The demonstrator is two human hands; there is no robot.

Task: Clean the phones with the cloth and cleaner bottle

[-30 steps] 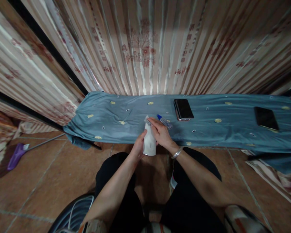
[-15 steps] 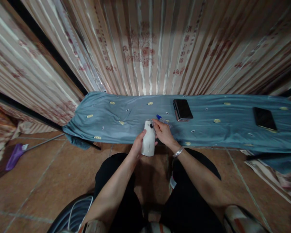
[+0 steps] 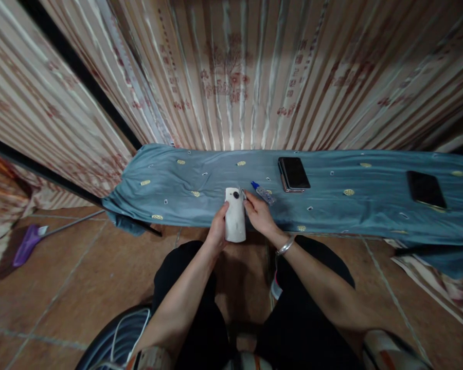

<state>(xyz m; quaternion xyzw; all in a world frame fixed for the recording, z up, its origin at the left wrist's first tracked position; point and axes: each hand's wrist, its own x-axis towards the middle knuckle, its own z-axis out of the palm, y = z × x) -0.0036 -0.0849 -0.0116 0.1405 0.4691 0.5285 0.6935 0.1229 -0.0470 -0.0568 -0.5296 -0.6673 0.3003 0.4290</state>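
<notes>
A white phone (image 3: 235, 218) is held upright over the front edge of the cloth, its dark round camera spot near the top. My left hand (image 3: 217, 227) is closed around its left side. At the phone's upper right edge, my right hand (image 3: 257, 211) is closed, thumb and finger pinched together. Whatever sits between those fingertips is too small to make out. Just beyond the right hand lies a small clear plastic bottle with a blue cap (image 3: 262, 192), resting on the cloth.
A blue patterned cloth (image 3: 185, 200) covers the long, narrow bench. On it are a stack of dark phones (image 3: 294, 173) and another dark phone (image 3: 426, 189) farther right. A striped curtain (image 3: 231, 118) hangs behind. A purple broom (image 3: 28, 245) lies on the floor at left.
The phone has turned slightly, showing its back more squarely. My right hand has shifted a little away from the bottle, uncovering more of it. The view has moved slightly.
</notes>
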